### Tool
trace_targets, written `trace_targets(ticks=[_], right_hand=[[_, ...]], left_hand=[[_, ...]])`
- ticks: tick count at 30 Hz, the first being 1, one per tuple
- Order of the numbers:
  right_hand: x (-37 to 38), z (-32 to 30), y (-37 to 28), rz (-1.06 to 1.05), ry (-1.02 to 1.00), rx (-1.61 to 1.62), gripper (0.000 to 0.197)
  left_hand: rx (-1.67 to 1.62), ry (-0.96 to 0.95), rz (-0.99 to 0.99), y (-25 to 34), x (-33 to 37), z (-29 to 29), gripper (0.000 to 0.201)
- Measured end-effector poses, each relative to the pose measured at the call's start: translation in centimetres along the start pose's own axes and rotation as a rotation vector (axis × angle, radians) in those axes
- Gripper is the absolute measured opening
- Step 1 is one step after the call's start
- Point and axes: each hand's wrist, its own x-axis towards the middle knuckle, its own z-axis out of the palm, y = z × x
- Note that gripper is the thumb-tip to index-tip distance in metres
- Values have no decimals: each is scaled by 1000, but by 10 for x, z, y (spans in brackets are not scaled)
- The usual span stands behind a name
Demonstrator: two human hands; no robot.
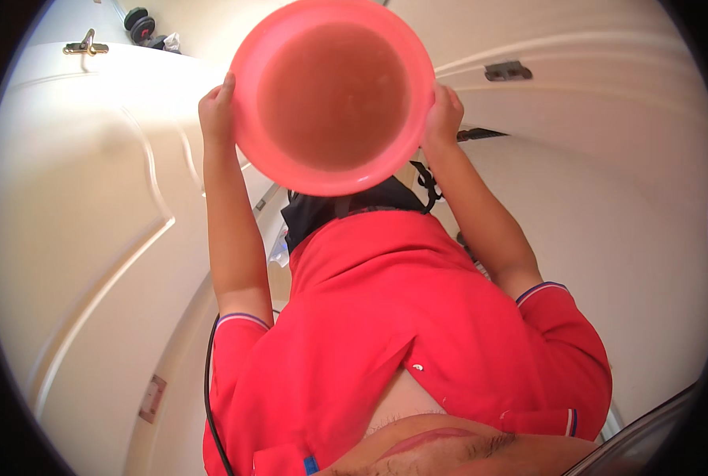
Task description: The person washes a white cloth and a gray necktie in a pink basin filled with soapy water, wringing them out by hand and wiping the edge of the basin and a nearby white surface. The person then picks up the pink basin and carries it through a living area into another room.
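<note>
A round pink plastic basin (pixel 247 147) is held out in front of my body, close to level. Murky brownish liquid (pixel 334 95) fills much of its inside. My left hand (pixel 217 117) grips the left side of the rim, its thumb along the edge. On the opposite side, my right hand (pixel 443 117) is closed round the rim. The fingers under the basin are mostly hidden. Both arms reach forward past my red shirt (pixel 386 293).
To the left stands a white panelled door (pixel 92 198) with a metal handle (pixel 86 47) and a hinge (pixel 153 398). A metal strike plate (pixel 508 71) sits on the frame at right. Black dumbbells (pixel 139 25) lie at the far left. A black cable (pixel 210 381) hangs by my left side.
</note>
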Motion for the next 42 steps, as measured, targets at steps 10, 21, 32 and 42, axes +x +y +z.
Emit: trace_targets(ticks=[10, 21, 32, 42], right_hand=[[103, 144, -1, -53, 136, 44, 18], [189, 266, -23, 162, 95, -20, 8], [306, 345, -57, 513, -113, -175, 25], [383, 378, -76, 503, -42, -170, 29]], left_hand=[[-54, -60, -6, 47, 193, 15, 41], [-45, -59, 104, 111, 347, 28, 41], [202, -198, 114, 150, 522, 79, 40], [198, -465, 212, 250, 645, 188, 50]])
